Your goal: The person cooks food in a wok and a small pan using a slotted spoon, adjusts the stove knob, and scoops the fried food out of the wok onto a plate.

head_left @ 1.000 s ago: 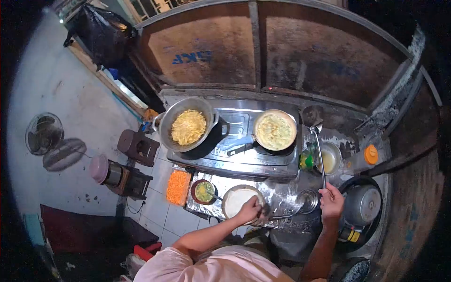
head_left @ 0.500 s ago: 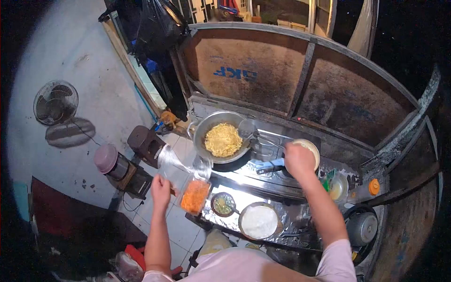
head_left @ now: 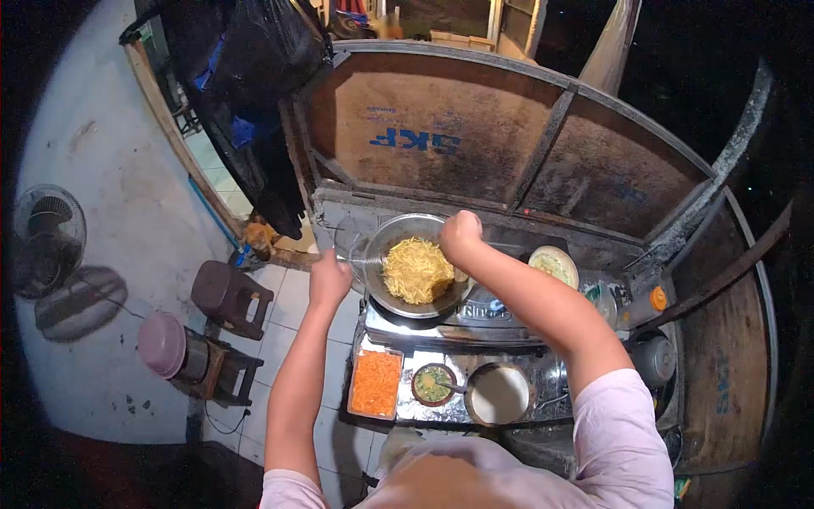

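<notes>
A metal wok (head_left: 378,299) stands on the stove, filled with pale yellow shredded food (head_left: 414,270). At its left rim my left hand (head_left: 329,280) is closed on the handle of a wire skimmer (head_left: 354,259), whose round mesh overlaps the wok's edge. My right hand (head_left: 462,237) is a fist over the wok's right rim. Its palm side is turned away, so what it grips cannot be made out. In front of the stove sit a clear container of shredded carrot (head_left: 376,383), a small bowl of chopped greens (head_left: 433,384) with a spoon, and a bowl of white liquid (head_left: 498,394).
A bowl of pale food (head_left: 553,265) sits right of the wok, with an orange-capped bottle (head_left: 644,305) farther right. A wooden panel (head_left: 441,127) borders the back. On the left are a brown stool (head_left: 227,293), a pink-lidded container (head_left: 163,346) and a fan (head_left: 51,233).
My left hand has moved up to the wok's left rim with the skimmer. My right hand has moved from beside the pale-food bowl to above the wok's right rim. The view has shifted.
</notes>
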